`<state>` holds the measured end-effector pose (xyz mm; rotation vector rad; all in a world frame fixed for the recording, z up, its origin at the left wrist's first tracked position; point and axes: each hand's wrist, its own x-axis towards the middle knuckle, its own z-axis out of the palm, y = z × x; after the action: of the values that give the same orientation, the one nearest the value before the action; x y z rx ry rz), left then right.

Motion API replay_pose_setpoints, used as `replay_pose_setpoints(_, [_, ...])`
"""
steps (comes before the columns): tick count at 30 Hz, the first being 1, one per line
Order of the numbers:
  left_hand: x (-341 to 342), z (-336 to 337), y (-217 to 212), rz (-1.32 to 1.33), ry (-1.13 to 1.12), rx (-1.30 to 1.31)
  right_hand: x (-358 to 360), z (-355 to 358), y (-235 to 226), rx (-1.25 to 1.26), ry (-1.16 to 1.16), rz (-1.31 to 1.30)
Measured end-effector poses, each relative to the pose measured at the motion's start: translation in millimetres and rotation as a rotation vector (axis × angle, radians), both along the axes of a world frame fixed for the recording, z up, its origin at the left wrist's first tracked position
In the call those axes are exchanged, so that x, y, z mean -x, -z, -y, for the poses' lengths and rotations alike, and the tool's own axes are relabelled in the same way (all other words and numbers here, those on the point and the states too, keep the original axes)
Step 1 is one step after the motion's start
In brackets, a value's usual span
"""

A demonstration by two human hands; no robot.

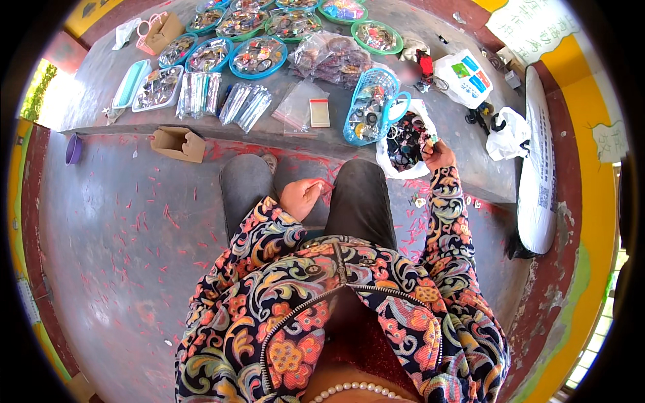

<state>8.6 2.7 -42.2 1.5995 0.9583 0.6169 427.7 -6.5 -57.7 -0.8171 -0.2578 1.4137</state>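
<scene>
My left hand (301, 198) is curled closed between my knees, just above my lap; whatever it holds, if anything, is hidden. Out to the right, the fingers of my right hand (440, 156) are pinched together at the edge of an open white plastic bag (384, 161). Something small and pale shows at those fingertips, too small to name. Small dark pieces with bits of pink and red (406, 141) fill the bag. Against its left side stands a blue plastic basket (351, 131) with a handle, holding small round and mixed items.
Round trays of small goods (257, 75) crowd the raised ledge. Nearer lie bundles of wrapped sticks (245, 105), clear bags (294, 106) and a small red-edged card box (320, 113). A cardboard box (178, 144) sits below left; white bags (508, 140) stand right. Red scraps litter the floor.
</scene>
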Motion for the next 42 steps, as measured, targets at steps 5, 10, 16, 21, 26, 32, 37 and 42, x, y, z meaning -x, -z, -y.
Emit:
replay_pose_setpoints(5, [1.6, 3.3, 1.2, 0.085, 0.057, 0.011, 66.7, 4.3, -35.0, -0.07, -0.128, -0.124])
replay_pose_setpoints(10, [-2.8, 6.0, -2.1, 0.368, 0.121, -0.027, 138.0, 20.2, -50.0, -0.125, -0.214, -0.118])
replay_pose_setpoints(16, [8.4, 6.2, -18.4, 0.463, 0.245, 0.165, 200.3, 23.2, -48.7, -0.102, -0.443, -0.003])
replay_pose_setpoints(21, [7.6, 6.7, -17.2, 0.499, 0.265, 0.273, 224.1, 22.0, -47.0, -0.128, -0.492, 0.133])
replay_pose_setpoints(26, [8.8, 5.3, -9.9, 0.484, 0.218, 0.263, 222.9, 24.7, -47.7, -0.15, -0.515, 0.271])
replay_pose_setpoints(32, [10.5, 3.7, -12.9, 0.466, 0.176, 0.235, 222.5, 24.3, -54.4, -0.167, -0.514, 0.551])
replay_pose_setpoints(37, [10.5, 1.5, -9.0, 0.421, 0.158, 0.189, 219.9, 22.4, -55.6, -0.137, -0.461, 0.648])
replay_pose_setpoints(42, [9.1, 1.0, -7.0, 0.45, 0.136, 0.204, 222.2, 23.5, -49.5, -0.072, -0.295, 0.787])
